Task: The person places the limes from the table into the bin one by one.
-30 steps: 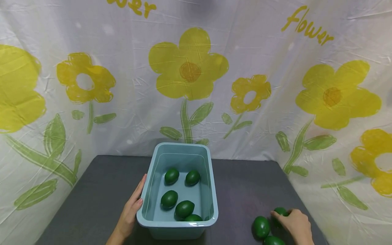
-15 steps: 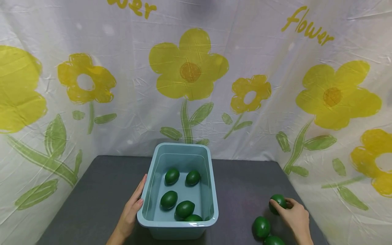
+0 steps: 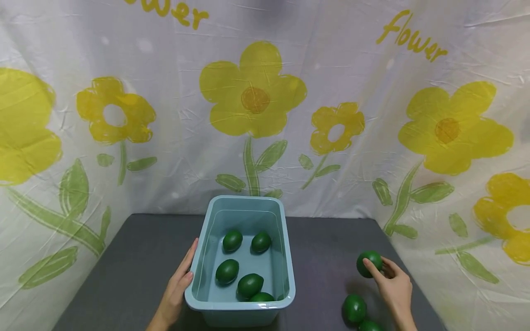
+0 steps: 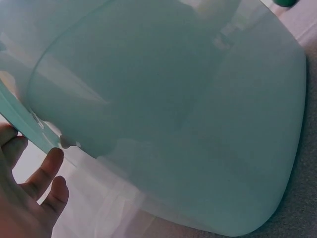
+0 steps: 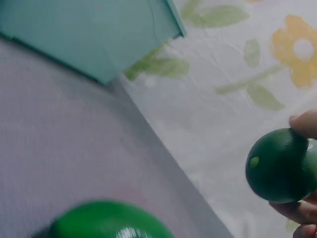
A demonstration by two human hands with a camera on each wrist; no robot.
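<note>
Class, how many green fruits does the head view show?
8: five fruits in the bin, two fruits on the table, one fruit in the right hand. The bin may hide more.

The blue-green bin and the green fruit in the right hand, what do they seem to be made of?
Blue-green bin: probably molded plastic, smooth and glossy; the rim catches light, the corners are rounded, and the side shows soft reflections.

Green fruit: smooth, shiny skin with a pale highlight; it may be real fruit or a plastic imitation, the look leaves that open.

White flower-printed cloth [image 3: 327, 69] around a grey table [image 3: 320, 257]
</note>
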